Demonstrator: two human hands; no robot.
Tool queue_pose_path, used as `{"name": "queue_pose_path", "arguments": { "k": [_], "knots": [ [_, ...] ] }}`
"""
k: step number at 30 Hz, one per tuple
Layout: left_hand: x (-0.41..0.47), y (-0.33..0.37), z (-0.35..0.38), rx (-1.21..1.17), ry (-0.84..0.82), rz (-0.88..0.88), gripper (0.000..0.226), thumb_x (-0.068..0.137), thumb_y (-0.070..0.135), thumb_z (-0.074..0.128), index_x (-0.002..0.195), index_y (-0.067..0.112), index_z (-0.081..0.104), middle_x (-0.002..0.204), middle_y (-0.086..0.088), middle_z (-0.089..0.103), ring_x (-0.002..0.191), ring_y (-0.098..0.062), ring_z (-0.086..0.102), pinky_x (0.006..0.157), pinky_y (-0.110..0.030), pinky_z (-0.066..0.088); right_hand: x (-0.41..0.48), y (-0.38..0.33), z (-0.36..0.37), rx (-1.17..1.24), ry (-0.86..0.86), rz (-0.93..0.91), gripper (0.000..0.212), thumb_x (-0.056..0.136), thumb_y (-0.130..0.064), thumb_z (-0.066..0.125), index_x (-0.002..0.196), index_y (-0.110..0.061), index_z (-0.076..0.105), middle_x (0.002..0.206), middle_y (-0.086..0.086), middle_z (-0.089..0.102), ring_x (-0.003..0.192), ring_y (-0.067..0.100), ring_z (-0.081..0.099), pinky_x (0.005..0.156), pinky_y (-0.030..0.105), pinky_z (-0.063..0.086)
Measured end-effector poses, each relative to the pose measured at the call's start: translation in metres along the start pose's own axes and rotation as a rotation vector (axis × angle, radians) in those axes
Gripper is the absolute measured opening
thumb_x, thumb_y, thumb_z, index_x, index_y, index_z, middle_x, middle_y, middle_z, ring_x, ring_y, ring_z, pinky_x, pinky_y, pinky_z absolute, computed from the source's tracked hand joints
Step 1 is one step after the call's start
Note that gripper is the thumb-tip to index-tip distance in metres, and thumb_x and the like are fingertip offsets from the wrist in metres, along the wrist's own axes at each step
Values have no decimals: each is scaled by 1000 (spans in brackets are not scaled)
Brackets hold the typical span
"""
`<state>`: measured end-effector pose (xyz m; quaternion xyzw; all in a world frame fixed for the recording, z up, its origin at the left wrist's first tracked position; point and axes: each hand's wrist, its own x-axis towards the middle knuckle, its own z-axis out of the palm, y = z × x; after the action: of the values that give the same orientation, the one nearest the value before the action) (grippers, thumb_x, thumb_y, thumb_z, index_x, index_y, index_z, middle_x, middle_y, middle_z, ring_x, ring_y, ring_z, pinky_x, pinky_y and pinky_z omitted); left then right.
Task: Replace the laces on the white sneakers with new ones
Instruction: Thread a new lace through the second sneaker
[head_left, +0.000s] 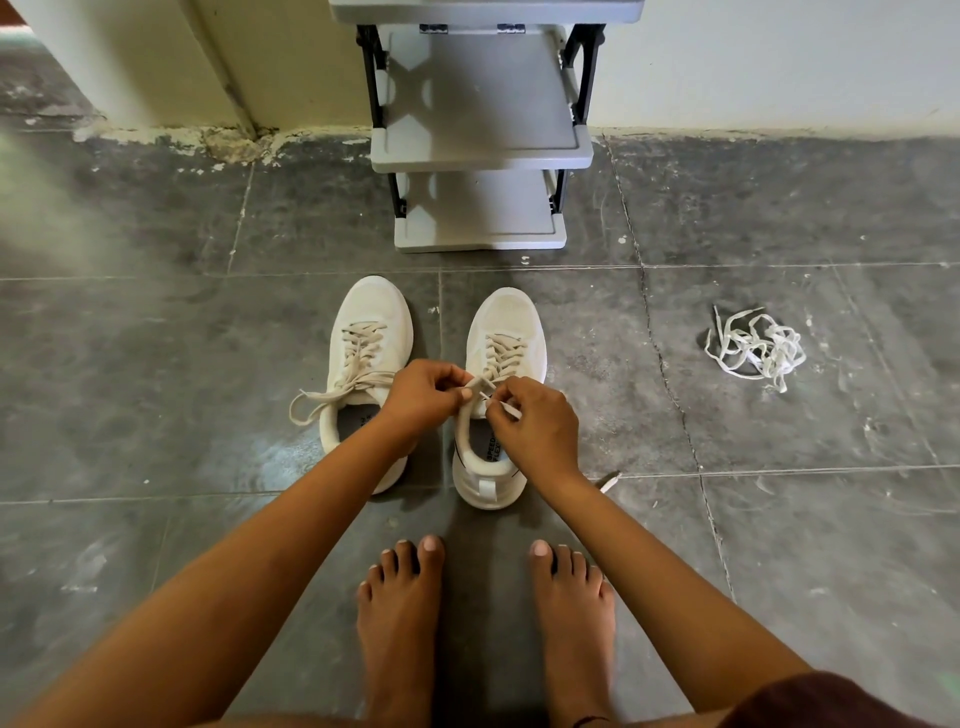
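Two white sneakers side by side mid floor (208, 338), toes toward the far edge where a grey shoe rack (480, 150) stands against the wall. Left sneaker (371, 332) fully laced in beige, bow (332, 395) tied and loops hanging off its left side. Right sneaker (506, 322) laced up to the top eyelets. Left hand (421, 389) and right hand (537, 421) close together over its tongue, each pinching a part of the beige lace (475, 387), fingers curled. One lace end (610, 482) lies on the floor by the right wrist. Insole print (493, 447) in the right sneaker reads "SPEED", second line partly hidden; left insole print unreadable. Tangled pile of white laces (756, 345) toward the floor's right edge, well apart from the sneakers. Bare feet (400, 597) at the near edge
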<state>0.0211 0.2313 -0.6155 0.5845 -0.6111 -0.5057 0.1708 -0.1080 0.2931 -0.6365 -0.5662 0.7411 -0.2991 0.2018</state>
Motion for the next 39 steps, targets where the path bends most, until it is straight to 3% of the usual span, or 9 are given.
{"name": "queue_pose_path", "arguments": {
  "k": [7,19,23,26,28,31,34,36,39],
  "knots": [
    [-2,-2,-3,-49,-45,28,19,89,-1,57,102,6,69,90,-8,69,80,-12,65,72,-15,52,4,2,1,-76,-37,-35,10,83,-26,60,81,-17,64,82,1,68,74,24,61,54,23,28],
    [-4,0,-10,-60,-124,23,31,92,-4,48,108,12,69,97,-3,70,89,-8,65,73,-13,52,9,-6,11,18,-28,65,10,85,-28,61,86,-22,69,89,0,71,84,23,63,65,28,44],
    [-3,-3,-7,-124,-75,7,21,90,1,57,104,9,70,94,-6,71,85,-10,66,72,-13,53,3,-2,10,14,61,-15,11,83,-27,67,88,-17,68,92,1,67,83,21,62,62,27,43],
    [-1,-5,-3,-105,-33,8,14,86,4,64,98,6,71,87,-5,70,77,-8,65,69,-12,52,0,8,6,-41,127,-33,47,72,-34,78,109,-15,58,111,5,55,101,21,51,79,33,44],
    [2,-5,-2,-92,-11,-3,10,86,5,64,94,5,70,81,-4,68,71,-6,63,62,-9,51,2,17,2,-25,27,-16,71,70,-40,78,127,-14,46,128,5,48,117,21,43,96,33,36],
    [3,-3,-1,113,14,70,9,90,7,58,89,7,67,79,-1,65,69,-7,59,65,-16,51,1,30,2,-23,-143,-18,78,79,-30,72,143,-13,32,143,6,40,134,21,33,109,29,23],
    [3,3,-10,291,167,223,11,93,6,51,89,9,61,84,-2,62,74,-13,55,62,-13,40,0,38,2,-7,-165,-10,76,81,-22,68,145,-13,28,145,6,39,134,22,34,111,32,26],
    [7,17,-28,142,340,224,14,96,8,45,87,12,55,85,-5,63,77,-19,57,69,-22,42,0,40,1,21,-165,8,75,82,-20,68,145,-14,28,145,5,39,133,22,36,110,32,28],
    [13,49,-75,-621,396,162,23,100,10,34,82,17,47,79,-3,69,74,-17,66,71,-30,53,0,41,3,42,-159,22,74,83,-21,67,146,-16,28,147,4,38,133,22,36,109,30,29]
  ]
}}
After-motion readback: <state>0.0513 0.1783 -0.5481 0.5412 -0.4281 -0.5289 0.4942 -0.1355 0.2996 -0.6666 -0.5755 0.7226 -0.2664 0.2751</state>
